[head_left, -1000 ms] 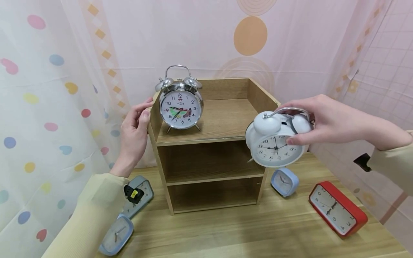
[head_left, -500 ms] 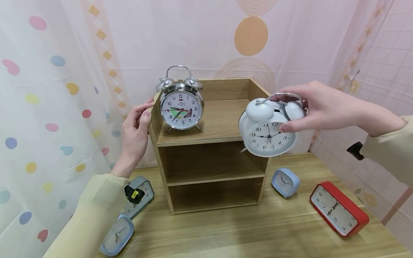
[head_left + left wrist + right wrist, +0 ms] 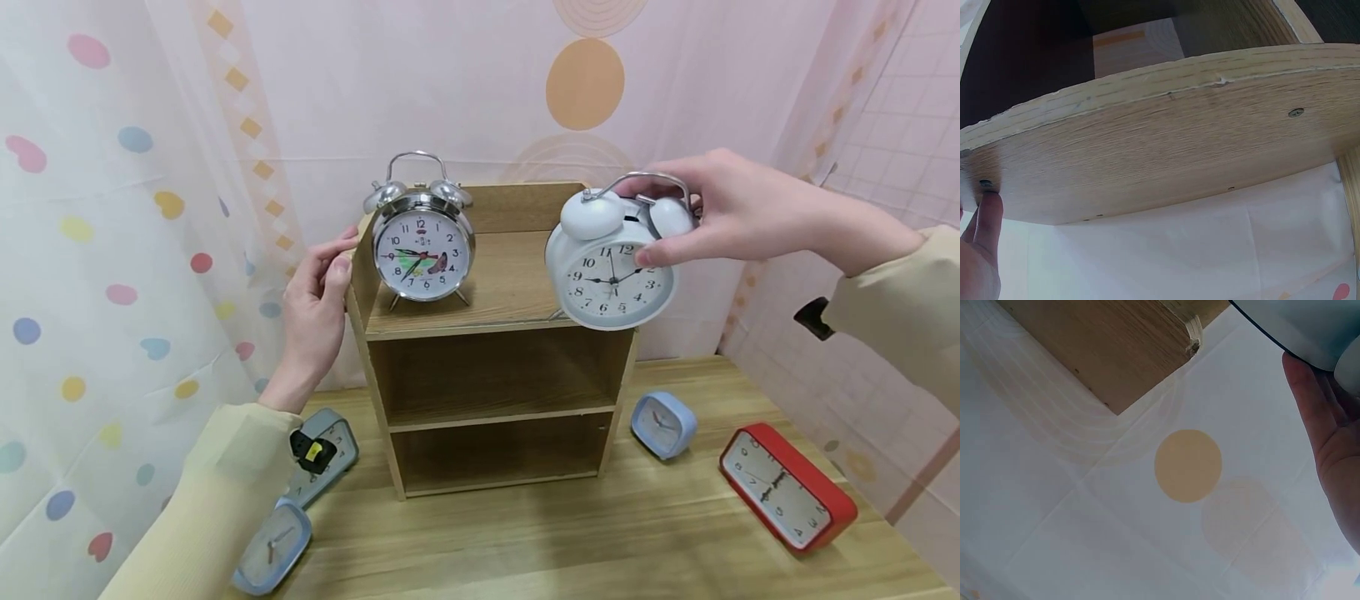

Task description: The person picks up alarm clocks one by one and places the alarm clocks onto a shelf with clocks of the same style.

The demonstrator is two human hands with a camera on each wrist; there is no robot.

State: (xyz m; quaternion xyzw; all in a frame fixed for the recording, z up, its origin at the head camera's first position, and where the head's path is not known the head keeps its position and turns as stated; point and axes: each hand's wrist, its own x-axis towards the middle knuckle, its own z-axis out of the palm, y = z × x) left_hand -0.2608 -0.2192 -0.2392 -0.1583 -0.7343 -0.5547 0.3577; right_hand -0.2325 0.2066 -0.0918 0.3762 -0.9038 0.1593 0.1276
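Observation:
My right hand (image 3: 731,208) holds a white twin-bell alarm clock (image 3: 615,287) from above, thumb on its dial and fingers behind it. The clock is slightly tilted and overlaps the right front of the top shelf of a wooden shelf unit (image 3: 495,417). In the right wrist view, the clock's pale body (image 3: 1310,325) shows at the upper right with the hand's edge beneath it. My left hand (image 3: 315,312) rests against the unit's outer left side; in the left wrist view its fingertips touch the side panel (image 3: 1147,150). A silver twin-bell alarm clock (image 3: 422,250) stands on the top shelf's left.
A small blue clock (image 3: 663,425) and a red rectangular clock (image 3: 787,487) lie on the wooden table (image 3: 570,542) at right. At left, a grey-green clock (image 3: 326,450) and a light-blue clock (image 3: 273,546) are partly covered by the left sleeve. A patterned curtain (image 3: 480,83) hangs behind.
My right hand has raised the white alarm clock and brought it left, from beside the shelf unit to its top shelf's front right. The left hand stays in place.

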